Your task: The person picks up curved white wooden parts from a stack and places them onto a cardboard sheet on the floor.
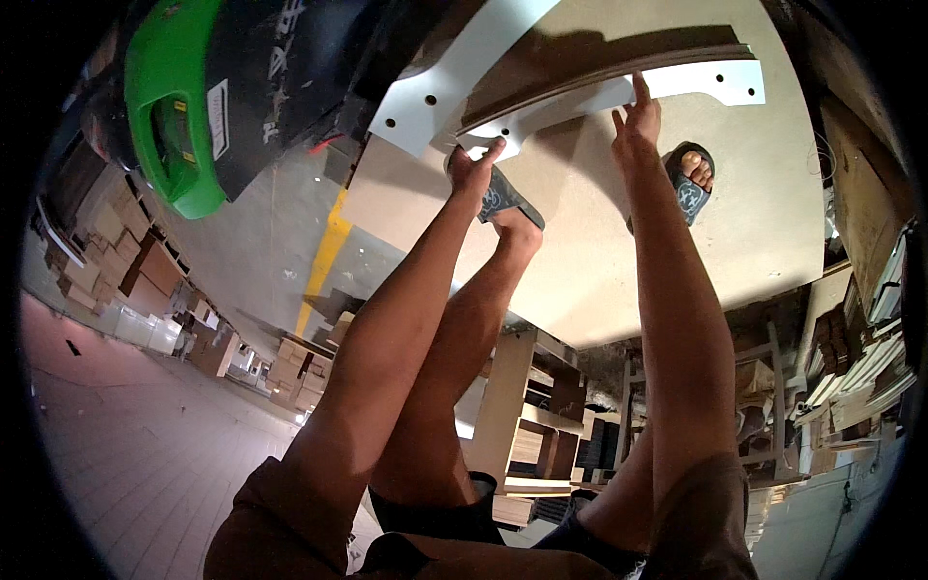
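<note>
A long curved board (701,83), white-faced with brown edges and dark holes near its ends, lies across the pale work surface in front of me. My left hand (473,174) is closed around its left end, thumb up near a hole and the other fingers partly hidden. My right hand (638,129) touches the board right of its middle. Its index finger is stretched over the white face to the upper edge, and the thumb stands apart below; the remaining fingers are hard to see. Another white curved panel (450,81) with two holes lies beyond, at the left.
My sandalled feet (694,184) stand on the broad pale sheet (580,280). A black and green machine or case (184,106) is at the upper left. Yellow floor tape (324,256) runs beside the sheet. Wooden shelving (541,416) and stacked boards (860,377) show at the lower edge and right.
</note>
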Available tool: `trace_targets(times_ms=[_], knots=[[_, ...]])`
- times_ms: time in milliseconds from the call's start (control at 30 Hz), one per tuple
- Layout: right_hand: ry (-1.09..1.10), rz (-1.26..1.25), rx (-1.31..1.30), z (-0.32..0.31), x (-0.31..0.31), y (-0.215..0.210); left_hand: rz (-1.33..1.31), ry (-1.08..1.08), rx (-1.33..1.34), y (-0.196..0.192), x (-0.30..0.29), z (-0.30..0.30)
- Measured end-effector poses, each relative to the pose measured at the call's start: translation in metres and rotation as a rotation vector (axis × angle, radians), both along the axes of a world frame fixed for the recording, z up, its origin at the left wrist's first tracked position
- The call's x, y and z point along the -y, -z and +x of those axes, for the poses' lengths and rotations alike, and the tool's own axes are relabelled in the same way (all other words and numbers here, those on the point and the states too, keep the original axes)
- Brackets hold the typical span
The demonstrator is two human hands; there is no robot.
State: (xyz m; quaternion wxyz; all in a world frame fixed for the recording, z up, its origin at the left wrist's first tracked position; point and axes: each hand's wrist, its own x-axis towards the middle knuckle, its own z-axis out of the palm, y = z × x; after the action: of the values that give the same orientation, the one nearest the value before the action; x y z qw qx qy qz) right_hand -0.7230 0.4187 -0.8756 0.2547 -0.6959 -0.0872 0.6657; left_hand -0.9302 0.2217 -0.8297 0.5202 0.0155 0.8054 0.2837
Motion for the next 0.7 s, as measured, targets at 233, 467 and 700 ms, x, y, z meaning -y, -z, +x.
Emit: trace_targets(times_ms=[233, 467, 700], knots=[[-0.047, -0.047, 0.235, -0.042, -0.024, 0.017, -0.114, -0.085, -0.013, 0.006, -0.007, -0.005], [-0.179, 0.143, 0.092, -0.061, -0.064, 0.033, 0.033, -0.27, -0.015, 0.007, -0.034, -0.003], [-0.257, 0.16, -0.157, -0.092, -0.099, -0.002, 0.003, -0.309, -0.131, 0.009, -0.056, -0.006]])
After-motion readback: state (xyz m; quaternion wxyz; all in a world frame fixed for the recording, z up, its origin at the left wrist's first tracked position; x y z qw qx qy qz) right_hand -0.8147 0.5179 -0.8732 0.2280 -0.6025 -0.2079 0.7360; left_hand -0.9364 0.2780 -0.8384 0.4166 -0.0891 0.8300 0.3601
